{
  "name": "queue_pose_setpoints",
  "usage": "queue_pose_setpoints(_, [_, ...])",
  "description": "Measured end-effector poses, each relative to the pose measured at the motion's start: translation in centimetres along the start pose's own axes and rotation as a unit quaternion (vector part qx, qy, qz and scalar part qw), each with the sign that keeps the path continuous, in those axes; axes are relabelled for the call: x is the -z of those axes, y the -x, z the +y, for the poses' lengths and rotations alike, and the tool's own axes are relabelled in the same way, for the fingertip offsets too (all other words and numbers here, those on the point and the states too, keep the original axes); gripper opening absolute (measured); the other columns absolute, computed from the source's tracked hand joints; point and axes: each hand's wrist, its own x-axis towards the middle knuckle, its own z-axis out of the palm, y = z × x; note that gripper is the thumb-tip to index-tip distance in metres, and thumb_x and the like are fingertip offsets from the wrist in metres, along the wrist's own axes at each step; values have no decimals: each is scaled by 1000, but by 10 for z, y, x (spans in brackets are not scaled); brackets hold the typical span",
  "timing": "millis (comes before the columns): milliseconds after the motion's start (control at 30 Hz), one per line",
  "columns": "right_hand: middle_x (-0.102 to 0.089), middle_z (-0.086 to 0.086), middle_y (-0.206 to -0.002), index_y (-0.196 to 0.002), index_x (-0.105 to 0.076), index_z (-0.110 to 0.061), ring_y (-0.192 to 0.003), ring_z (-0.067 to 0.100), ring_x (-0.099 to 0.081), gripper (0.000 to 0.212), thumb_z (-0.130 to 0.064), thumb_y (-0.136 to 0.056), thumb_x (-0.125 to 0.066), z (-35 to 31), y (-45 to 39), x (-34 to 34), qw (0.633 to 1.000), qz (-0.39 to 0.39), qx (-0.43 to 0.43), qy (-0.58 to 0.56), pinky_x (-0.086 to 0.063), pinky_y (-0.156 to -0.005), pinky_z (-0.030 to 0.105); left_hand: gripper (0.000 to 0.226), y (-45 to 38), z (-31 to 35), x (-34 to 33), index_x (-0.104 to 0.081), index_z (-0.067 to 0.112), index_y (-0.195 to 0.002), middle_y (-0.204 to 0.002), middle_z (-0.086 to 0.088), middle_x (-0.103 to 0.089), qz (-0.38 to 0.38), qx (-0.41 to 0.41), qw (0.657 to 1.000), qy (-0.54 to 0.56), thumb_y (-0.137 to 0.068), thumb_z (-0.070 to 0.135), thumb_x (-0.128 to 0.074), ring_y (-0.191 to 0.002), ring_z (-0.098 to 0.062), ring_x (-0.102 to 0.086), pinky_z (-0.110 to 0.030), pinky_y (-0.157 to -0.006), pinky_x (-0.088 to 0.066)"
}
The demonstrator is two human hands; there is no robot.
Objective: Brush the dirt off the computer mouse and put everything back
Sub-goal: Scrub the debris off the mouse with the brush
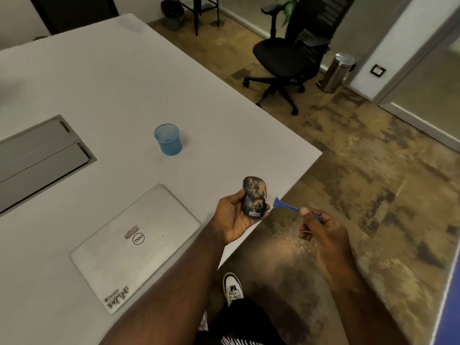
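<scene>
My left hand point(232, 219) grips a black computer mouse point(254, 196) speckled with tan dirt, held up near the table's right edge. Just to its right, my right hand point(321, 231) pinches the handle of a small blue brush point(283, 204). The brush head points at the mouse's right side, a short gap away from it. A blue mesh cup point(168, 139) stands upright on the white table point(112, 83), further back and to the left.
A closed silver laptop point(134, 245) lies on the table left of my left arm. A grey cable hatch point(37, 155) is set into the table at far left. On the floor stand a black office chair point(291, 58) and a steel bin point(337, 72).
</scene>
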Motion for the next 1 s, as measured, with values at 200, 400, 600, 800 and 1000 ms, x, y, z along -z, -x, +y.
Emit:
queue_pose_setpoints(200, [-76,8,-85,-96,-67,-12,-62,14,-69,12,-21,-94,-60,-8,38,30,998,-18,11,-58,-56,-57,25,45,12,-37,-16,-49,-2,-133,-132,-24,-56,7,-1,999,-34,-101,27,-35,-105,-36,-59,-42,-74,-58])
queue_pose_setpoints(400, [-78,8,-85,-101,-69,-10,-70,19,-75,14,-17,-95,-59,-2,44,69,998,-30,3,-61,-58,-59,24,50,4,-67,-40,-44,-4,-139,-145,-24,-47,25,3,997,-75,-101,26,-34,-127,-37,-48,-50,-100,-42])
queue_pose_setpoints(600, [-77,6,-77,-94,-70,-14,-68,19,-75,13,-11,-96,-58,2,34,112,998,-38,27,-31,-57,-58,23,53,-21,-111,-81,-39,-7,-141,-135,-29,-48,28,5,994,-110,-102,29,-30,-96,-39,-57,-51,-102,-39])
queue_pose_setpoints(800, [-76,-1,-78,-93,-70,-19,-68,15,-75,16,-10,-97,-58,6,11,153,997,3,74,18,-56,-59,21,45,-53,-152,-105,-54,-2,-126,-122,-24,-58,27,9,993,-111,-102,28,-30,-104,-37,-57,-48,-91,-47])
queue_pose_setpoints(1000, [-75,-10,-69,-96,-70,-19,-67,9,-74,11,-17,-97,-59,10,-24,201,989,107,95,45,-55,-58,18,48,-71,-180,-126,-49,-4,-129,-127,-28,-55,24,45,990,-130,-102,31,-29,-100,-40,-58,-49,-93,-47])
